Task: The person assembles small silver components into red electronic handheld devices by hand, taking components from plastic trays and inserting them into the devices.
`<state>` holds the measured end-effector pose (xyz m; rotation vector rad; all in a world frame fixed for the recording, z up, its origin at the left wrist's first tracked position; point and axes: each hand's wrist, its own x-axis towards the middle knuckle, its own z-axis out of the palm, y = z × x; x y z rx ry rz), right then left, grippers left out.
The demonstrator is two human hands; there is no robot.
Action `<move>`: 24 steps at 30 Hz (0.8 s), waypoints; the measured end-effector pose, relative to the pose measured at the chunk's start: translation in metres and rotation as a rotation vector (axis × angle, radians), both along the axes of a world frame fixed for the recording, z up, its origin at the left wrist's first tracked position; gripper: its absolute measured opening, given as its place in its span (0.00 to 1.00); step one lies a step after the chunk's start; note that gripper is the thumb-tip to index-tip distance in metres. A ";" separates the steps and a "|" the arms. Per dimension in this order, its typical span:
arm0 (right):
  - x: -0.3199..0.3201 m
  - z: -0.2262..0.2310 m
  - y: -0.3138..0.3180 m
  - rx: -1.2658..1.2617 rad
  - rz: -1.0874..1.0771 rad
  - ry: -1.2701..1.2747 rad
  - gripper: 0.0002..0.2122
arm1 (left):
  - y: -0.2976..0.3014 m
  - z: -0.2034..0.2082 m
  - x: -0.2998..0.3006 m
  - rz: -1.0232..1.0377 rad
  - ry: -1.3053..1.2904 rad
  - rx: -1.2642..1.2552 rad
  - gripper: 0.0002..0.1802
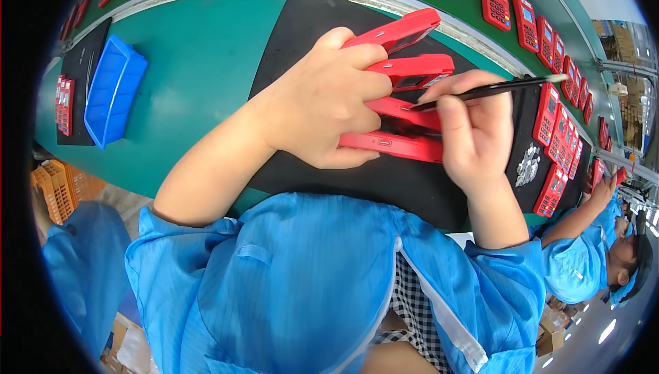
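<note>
Holding four red, rectangular plastic handheld terminals [398, 29], one in each gap between its spread fingers, the left hand [333, 99] sits over a flat black mat [371, 192] on the green desk [199, 44]. The right hand [477, 134] pinches a slender black rod [508, 87] in narrowed fingers, its dark tip at the third-farthest terminal.

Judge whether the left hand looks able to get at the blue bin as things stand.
Probably not at once: the left hand is holding four red devices and would likely need to let go first; the blue bin also stands well off to its left.
</note>
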<state>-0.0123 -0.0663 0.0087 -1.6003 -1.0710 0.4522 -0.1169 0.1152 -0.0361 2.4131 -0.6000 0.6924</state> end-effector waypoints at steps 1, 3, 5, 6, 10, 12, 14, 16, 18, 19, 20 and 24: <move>-0.001 -0.003 0.000 -0.031 0.003 -0.099 0.05 | 0.002 0.000 -0.002 -0.004 0.000 -0.002 0.13; -0.002 -0.005 0.002 -0.001 -0.034 -0.101 0.05 | 0.004 -0.001 -0.005 -0.028 0.093 0.013 0.14; -0.001 -0.006 0.002 0.004 -0.025 -0.131 0.06 | 0.004 -0.001 -0.006 -0.029 0.094 0.010 0.14; -0.001 -0.006 0.002 0.012 -0.017 -0.162 0.06 | 0.004 -0.001 -0.006 -0.030 0.096 0.010 0.14; -0.002 -0.006 0.005 0.078 -0.052 -0.002 0.06 | 0.005 -0.001 -0.004 -0.033 0.097 0.010 0.14; -0.002 -0.006 0.004 0.033 -0.044 -0.041 0.05 | 0.004 -0.001 -0.004 -0.028 0.089 0.011 0.14; -0.001 -0.006 0.002 -0.008 -0.020 -0.135 0.05 | 0.003 -0.001 -0.002 -0.019 0.049 -0.006 0.12; -0.002 -0.007 0.001 -0.067 0.032 -0.313 0.06 | 0.003 -0.001 -0.001 -0.010 0.006 -0.021 0.12; 0.006 -0.003 0.005 0.002 0.247 -0.538 0.09 | 0.003 -0.001 -0.002 0.000 -0.012 -0.036 0.12; 0.005 0.000 0.008 -0.002 0.263 -0.570 0.08 | 0.002 -0.002 -0.003 0.002 -0.014 -0.035 0.12; 0.006 0.009 0.012 -0.156 0.224 -0.450 0.07 | 0.003 -0.002 -0.003 -0.003 -0.018 -0.041 0.12; 0.021 0.004 0.024 -0.024 0.101 -0.189 0.07 | 0.001 -0.001 -0.003 -0.015 -0.013 -0.045 0.12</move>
